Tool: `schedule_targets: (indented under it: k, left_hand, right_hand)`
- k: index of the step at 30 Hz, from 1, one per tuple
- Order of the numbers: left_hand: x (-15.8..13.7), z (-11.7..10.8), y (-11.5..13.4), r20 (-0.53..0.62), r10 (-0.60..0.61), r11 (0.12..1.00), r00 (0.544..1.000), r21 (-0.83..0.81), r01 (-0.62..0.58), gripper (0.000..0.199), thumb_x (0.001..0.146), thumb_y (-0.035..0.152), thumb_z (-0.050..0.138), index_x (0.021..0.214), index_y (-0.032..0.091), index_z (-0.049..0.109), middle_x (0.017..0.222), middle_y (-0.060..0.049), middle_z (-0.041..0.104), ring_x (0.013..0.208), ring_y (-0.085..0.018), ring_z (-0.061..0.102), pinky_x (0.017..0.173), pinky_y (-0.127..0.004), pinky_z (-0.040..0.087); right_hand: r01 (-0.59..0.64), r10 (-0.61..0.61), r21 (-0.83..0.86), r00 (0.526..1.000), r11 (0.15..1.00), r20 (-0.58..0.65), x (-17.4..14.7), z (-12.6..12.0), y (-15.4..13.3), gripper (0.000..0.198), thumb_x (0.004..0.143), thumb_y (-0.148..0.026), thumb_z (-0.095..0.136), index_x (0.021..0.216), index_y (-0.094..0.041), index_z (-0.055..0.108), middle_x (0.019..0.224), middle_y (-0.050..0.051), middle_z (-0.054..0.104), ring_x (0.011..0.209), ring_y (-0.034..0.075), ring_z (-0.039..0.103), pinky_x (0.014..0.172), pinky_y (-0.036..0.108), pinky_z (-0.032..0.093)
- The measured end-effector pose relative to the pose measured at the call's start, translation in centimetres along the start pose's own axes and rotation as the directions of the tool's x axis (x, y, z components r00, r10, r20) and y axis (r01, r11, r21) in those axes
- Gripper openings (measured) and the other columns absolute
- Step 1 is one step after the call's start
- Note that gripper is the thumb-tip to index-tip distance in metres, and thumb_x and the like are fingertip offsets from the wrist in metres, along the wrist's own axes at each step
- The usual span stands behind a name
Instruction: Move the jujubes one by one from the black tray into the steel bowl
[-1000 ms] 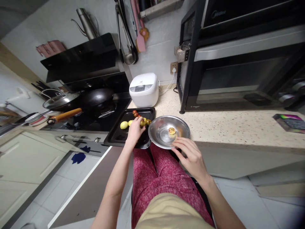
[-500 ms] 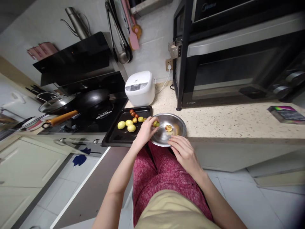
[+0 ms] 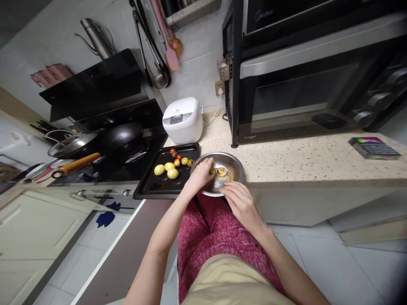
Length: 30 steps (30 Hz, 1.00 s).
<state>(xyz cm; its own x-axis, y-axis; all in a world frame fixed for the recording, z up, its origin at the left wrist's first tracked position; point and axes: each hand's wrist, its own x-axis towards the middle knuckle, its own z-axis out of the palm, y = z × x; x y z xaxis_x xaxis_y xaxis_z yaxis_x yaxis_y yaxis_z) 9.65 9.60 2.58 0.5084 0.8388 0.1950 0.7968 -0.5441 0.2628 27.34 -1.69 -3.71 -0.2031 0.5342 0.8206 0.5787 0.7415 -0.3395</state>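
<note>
Left hand (image 3: 200, 176): over the left part of the bowl (image 3: 237, 167), fingers closed on a green fruit (image 3: 212, 171), mostly hidden behind them. Fruit is inside the rim outline; can't tell if it touches the metal.

Right hand (image 3: 243, 203): at the bowl's near right rim, fingertips over the edge, thumb outside, pinching it. Grip force not readable.

Cut piece (image 3: 221, 171): in the bowl, round, yellow with a dark reddish middle, just right of the green fruit.

Tray (image 3: 159, 184): black, left of the bowl; bowl overlaps its right edge in view. On it, three lemons (image 3: 172, 173) grouped left, three red tomatoes (image 3: 174, 155) at the far side, and a short row of yellow-to-brown tomatoes (image 3: 184, 161) running right toward the bowl.

Cooker (image 3: 183, 120): white, lid down, on the surface (image 3: 286, 167) behind the tray. Oven (image 3: 302, 97) far right, box (image 3: 375, 149) in front of its right end.

Stove (image 3: 127, 167) left of the tray: dark wok (image 3: 122, 134), plus a lidded pan (image 3: 74, 144) further left. Spatula (image 3: 172, 58) hangs on the far wall.
</note>
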Motion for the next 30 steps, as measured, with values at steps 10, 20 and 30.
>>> schedule_targets:
  k: [10, 20, 30]
  left_hand:
    - [-2.4, -1.5, 0.2, -0.128, 0.001, 0.995, 0.992, -0.103, -0.015, 0.026, 0.093, 0.016, 0.066, 0.118, 0.019, 0.062, 0.121, -0.010, 0.068, 0.110, -0.025, 0.068, 0.097, -0.037, 0.055]
    - [-3.2, -2.0, -7.3, -0.117, -0.126, 0.992, 0.985, -0.007, 0.126, 0.065, 0.086, -0.004, 0.040, 0.148, 0.014, 0.051, 0.155, -0.019, 0.053, 0.151, -0.028, 0.044, 0.124, -0.051, 0.037]
    - [-3.3, -2.1, -6.6, -0.045, -0.077, 0.986, 0.996, 0.145, 0.083, 0.057, 0.090, -0.001, 0.040, 0.142, 0.016, 0.055, 0.128, -0.015, 0.067, 0.124, -0.023, 0.064, 0.110, -0.041, 0.051]
  right_hand:
    - [0.004, -0.004, -0.019, 1.000, 1.000, 0.000, 0.0, -0.3, 0.1, 0.027, 0.099, -0.005, 0.055, 0.116, -0.019, 0.070, 0.111, 0.008, 0.077, 0.111, 0.024, 0.070, 0.104, 0.048, 0.057]
    - [-0.010, 0.010, -0.038, 1.000, 0.999, 0.014, -0.1, -0.3, -0.1, 0.030, 0.100, -0.007, 0.052, 0.119, -0.021, 0.071, 0.112, 0.007, 0.078, 0.111, 0.023, 0.071, 0.108, 0.050, 0.055]
    - [0.004, -0.003, -0.046, 1.000, 0.999, 0.010, 0.0, -0.3, 0.1, 0.031, 0.100, -0.007, 0.051, 0.118, -0.022, 0.071, 0.109, 0.007, 0.078, 0.109, 0.024, 0.072, 0.105, 0.051, 0.056]
